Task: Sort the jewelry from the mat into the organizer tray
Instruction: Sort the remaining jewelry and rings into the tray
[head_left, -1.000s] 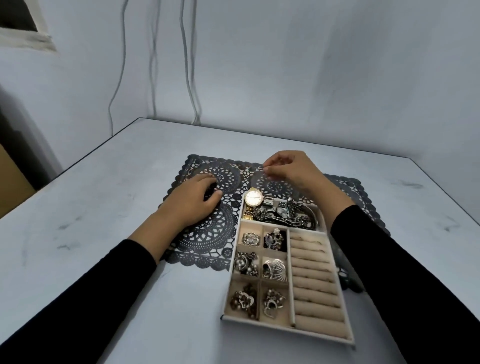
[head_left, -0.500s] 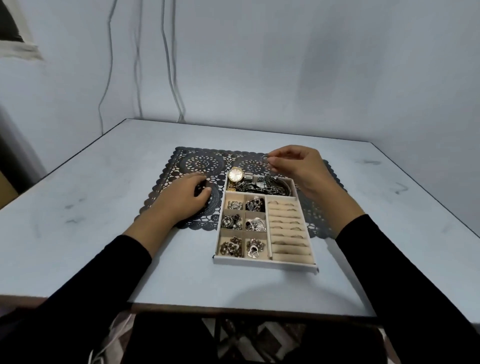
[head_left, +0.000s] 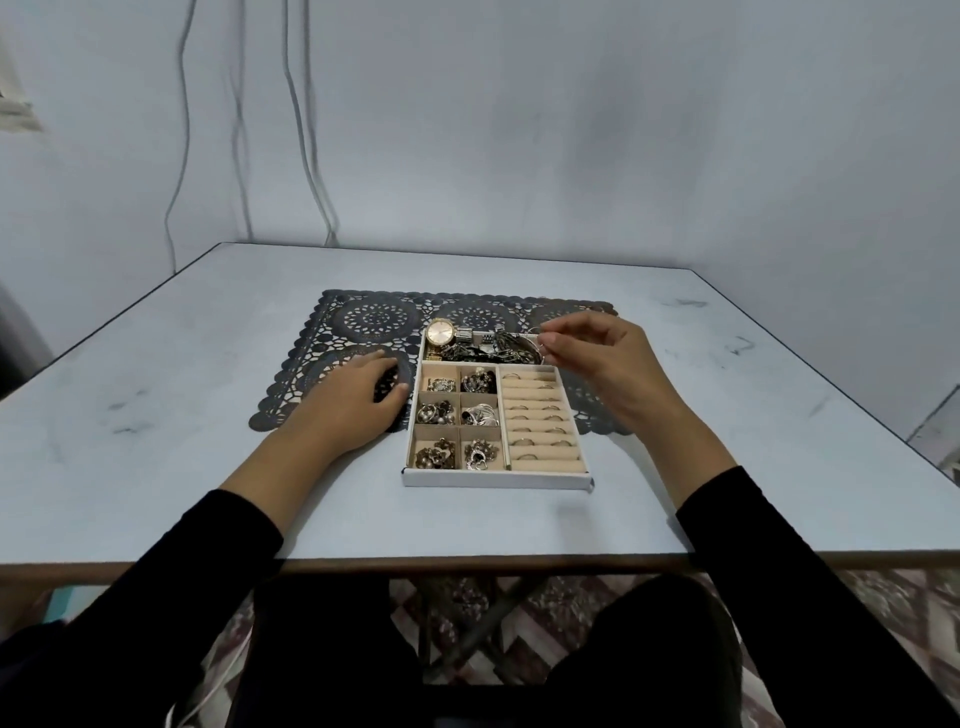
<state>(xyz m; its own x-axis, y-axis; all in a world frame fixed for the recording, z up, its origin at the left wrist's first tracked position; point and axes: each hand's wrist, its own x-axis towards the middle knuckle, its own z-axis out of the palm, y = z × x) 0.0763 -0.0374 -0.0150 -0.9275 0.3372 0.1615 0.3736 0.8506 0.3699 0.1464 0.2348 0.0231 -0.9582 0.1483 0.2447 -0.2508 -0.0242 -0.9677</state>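
Lower than before, the right hand (head_left: 587, 358) pinched a thin silver piece (head_left: 539, 349), organizer tray (head_left: 493, 478) just beneath its fingertips; the left hand (head_left: 358, 400) lay relaxed, mat (head_left: 322, 332) underneath.

It seems a plain room in a home: bare painted wall (head_left: 571, 130) from 10 to 2 o'clock, loose cables (head_left: 308, 156) hanging at 11, a scuffed folding-leg table (head_left: 156, 441), patterned floor covering (head_left: 883, 595) toward 5.

dark lace-patterned mat (head_left: 363, 317), beige-lined white tray (head_left: 496, 478), gold-faced watch (head_left: 440, 332), black sleeves (head_left: 779, 545).
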